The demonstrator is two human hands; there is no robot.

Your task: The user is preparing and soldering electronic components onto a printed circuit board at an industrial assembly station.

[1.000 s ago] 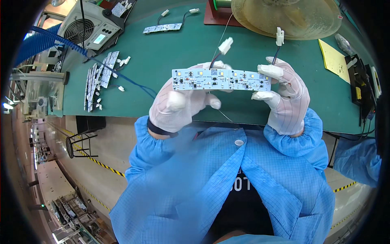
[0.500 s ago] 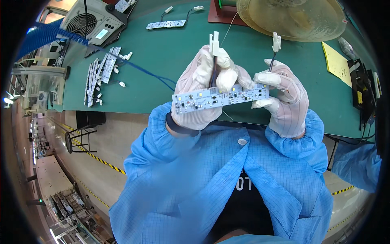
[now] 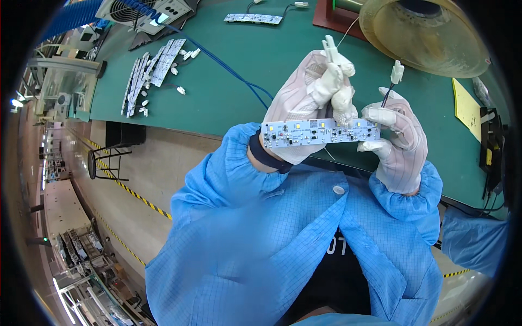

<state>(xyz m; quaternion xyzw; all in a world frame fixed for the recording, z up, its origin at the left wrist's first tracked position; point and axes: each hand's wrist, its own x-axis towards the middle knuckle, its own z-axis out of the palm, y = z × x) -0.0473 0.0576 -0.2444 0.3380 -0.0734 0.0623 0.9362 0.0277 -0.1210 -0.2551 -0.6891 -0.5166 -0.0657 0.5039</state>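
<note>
A narrow white circuit board strip (image 3: 318, 132) with small components is held level in front of my chest. My left hand (image 3: 307, 100), in a white glove, rests behind the strip's left half and pinches a white wire connector (image 3: 330, 46) between thumb and fingertips above the board. My right hand (image 3: 394, 142), also gloved, grips the strip's right end. A second white connector (image 3: 397, 71) on a thin dark wire stands up above my right hand. Both sleeves are blue.
The green bench (image 3: 239, 60) carries a pile of similar strips (image 3: 149, 73) and loose connectors at the far left, one strip with wires (image 3: 253, 18) at the back, a blue cable (image 3: 217, 60), a large tan dish (image 3: 429, 32), yellow paper (image 3: 467, 103) and a grey box with a fan (image 3: 147, 10).
My left hand has lifted from under the strip's left end and raised a white connector above the board. The strip has moved closer to my chest; my right hand keeps its grip.
</note>
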